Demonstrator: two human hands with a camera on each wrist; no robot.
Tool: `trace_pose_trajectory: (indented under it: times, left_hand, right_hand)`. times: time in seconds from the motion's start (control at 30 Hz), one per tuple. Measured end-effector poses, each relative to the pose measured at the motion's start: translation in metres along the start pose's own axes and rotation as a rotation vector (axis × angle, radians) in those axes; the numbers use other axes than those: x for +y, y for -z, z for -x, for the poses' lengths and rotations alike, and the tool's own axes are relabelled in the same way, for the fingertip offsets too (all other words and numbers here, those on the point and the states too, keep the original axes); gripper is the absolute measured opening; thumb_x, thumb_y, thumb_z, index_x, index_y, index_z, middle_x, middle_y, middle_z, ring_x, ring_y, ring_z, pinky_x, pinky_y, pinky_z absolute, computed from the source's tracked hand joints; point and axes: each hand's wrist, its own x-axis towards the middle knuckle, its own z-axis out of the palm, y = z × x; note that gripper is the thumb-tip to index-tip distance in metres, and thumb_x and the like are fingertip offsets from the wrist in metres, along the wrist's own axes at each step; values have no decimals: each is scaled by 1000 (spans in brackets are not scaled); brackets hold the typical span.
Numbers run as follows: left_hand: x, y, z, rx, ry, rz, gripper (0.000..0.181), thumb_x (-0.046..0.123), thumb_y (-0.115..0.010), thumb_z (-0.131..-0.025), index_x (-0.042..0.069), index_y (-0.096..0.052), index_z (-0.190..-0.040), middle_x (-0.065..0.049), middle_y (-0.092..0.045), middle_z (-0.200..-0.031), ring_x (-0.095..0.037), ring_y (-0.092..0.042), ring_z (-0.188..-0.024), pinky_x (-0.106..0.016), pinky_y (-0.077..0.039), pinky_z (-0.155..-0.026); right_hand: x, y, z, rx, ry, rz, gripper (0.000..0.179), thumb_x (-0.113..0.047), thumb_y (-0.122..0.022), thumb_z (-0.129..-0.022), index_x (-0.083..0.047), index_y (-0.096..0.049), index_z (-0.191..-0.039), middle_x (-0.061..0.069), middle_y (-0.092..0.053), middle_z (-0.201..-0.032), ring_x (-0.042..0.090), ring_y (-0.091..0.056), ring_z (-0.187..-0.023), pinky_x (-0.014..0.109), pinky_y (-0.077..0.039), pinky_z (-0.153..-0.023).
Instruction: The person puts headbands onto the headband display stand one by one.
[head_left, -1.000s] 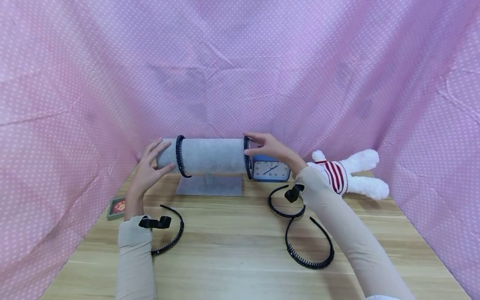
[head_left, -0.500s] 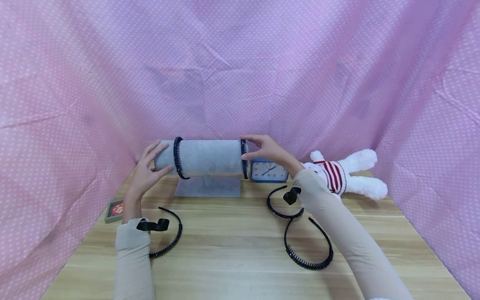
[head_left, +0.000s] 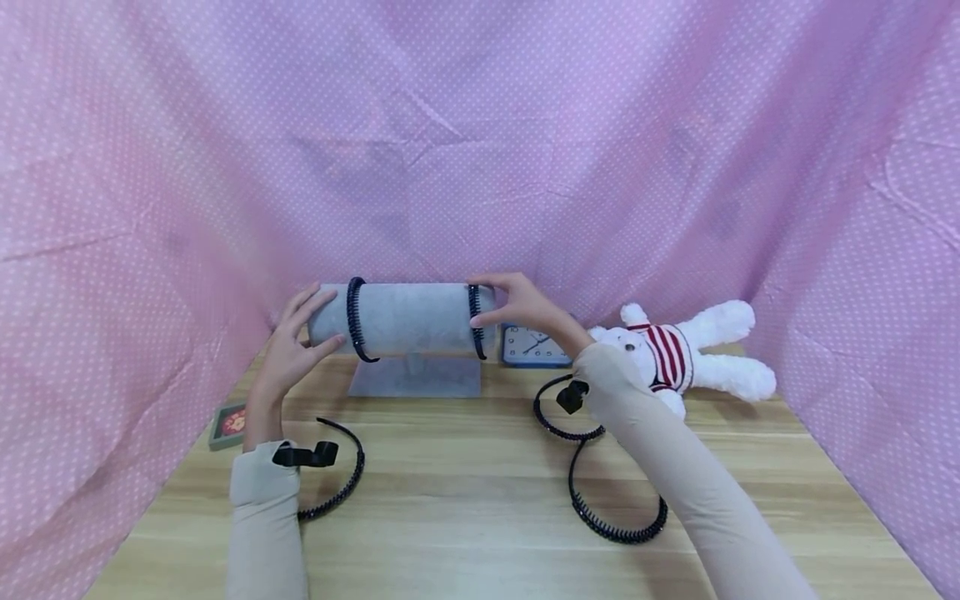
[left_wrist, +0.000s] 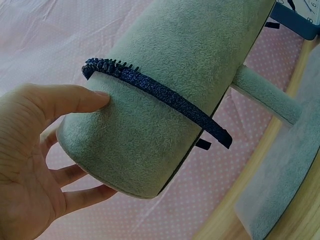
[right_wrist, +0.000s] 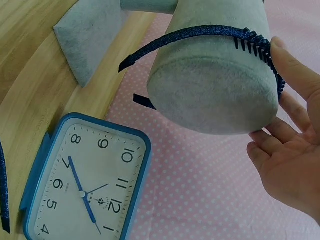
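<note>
A grey plush-covered roll stand (head_left: pixel 412 317) lies lengthwise across the back of the table, raised on a short post over a flat base. At its left end my left hand (head_left: pixel 287 346) grips the roll, thumb in front and fingers behind. A black toothed headband (head_left: pixel 355 321) is around the roll just inside that hand. Near the right end, my right hand (head_left: pixel 528 307) pinches a second headband (head_left: pixel 476 321) between thumb and fingers. In the right wrist view this headband (right_wrist: pixel 200 31) goes over the roll, its two tips sticking out past the underside.
A blue alarm clock (head_left: pixel 528 350) stands right of the roll, partly behind my right hand. Further right lies a white plush toy (head_left: pixel 667 354). Two headbands (head_left: pixel 618 533) lie at front right, another headband (head_left: pixel 345 490) by my left forearm. A small framed picture (head_left: pixel 227 425) sits at left.
My right hand and its headband have moved left, from the roll's right end a little inward along it. The left hand keeps its hold on the other end.
</note>
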Motion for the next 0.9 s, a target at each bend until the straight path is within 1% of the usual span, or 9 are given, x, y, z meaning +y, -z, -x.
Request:
trace_pose_trajectory:
  times: [0.07,0.23,0.4,0.53,0.67,0.8,0.9]
  left_hand:
    - [-7,0,0,2,-2,-4,71,-5,-71,-90,5,-42,-154,-16,-15,-169,-50,-23,-147,-78,-42,-100]
    - [-7,0,2,2,-10,-1,71,-3,-73,-89,6,-43,-153,-15,-16,-169,-48,-24,-147,-76,-45,-98]
    - [-4,1,1,9,-17,3,72,-2,-74,-89,8,-44,-154,-14,-17,-169,-47,-25,-146,-76,-45,-98]
    - [-3,-1,0,11,-20,11,72,-3,-74,-89,9,-44,-153,-14,-18,-169,-46,-25,-146,-76,-45,-99]
    - [0,-2,0,14,-16,7,71,-4,-72,-89,7,-44,-153,-16,-17,-169,-48,-25,-146,-77,-44,-99]
    - [5,-2,2,12,0,10,69,-5,-70,-90,3,-43,-152,-19,-16,-168,-51,-23,-147,-78,-41,-101]
    - [7,-2,3,6,8,11,68,-5,-70,-91,2,-43,-152,-19,-16,-168,-52,-22,-147,-79,-39,-102]
  right_hand:
    - [-2,-2,0,5,-8,14,71,-25,-86,-83,-14,-56,-146,4,-53,-154,24,-41,-148,49,-23,-129]
    - [-6,-6,-1,3,-3,22,72,-24,-87,-81,-13,-57,-145,4,-52,-155,24,-40,-149,47,-24,-129]
    - [-13,-8,-6,3,12,41,72,-23,-88,-81,-12,-58,-145,5,-53,-153,24,-42,-148,43,-26,-128]
    - [-18,-10,-9,1,-3,44,72,-22,-89,-79,-15,-59,-144,3,-54,-152,23,-42,-148,42,-27,-128]
    - [-19,-11,-12,-6,-12,48,71,-23,-90,-79,-17,-60,-143,1,-54,-152,22,-43,-147,42,-28,-128]
    - [-18,-13,-16,-12,-20,62,71,-26,-90,-79,-19,-60,-143,0,-53,-153,21,-44,-147,42,-31,-126]
    - [-19,-14,-18,-6,-29,74,71,-28,-90,-79,-20,-61,-143,-1,-54,-153,22,-45,-146,43,-33,-125]
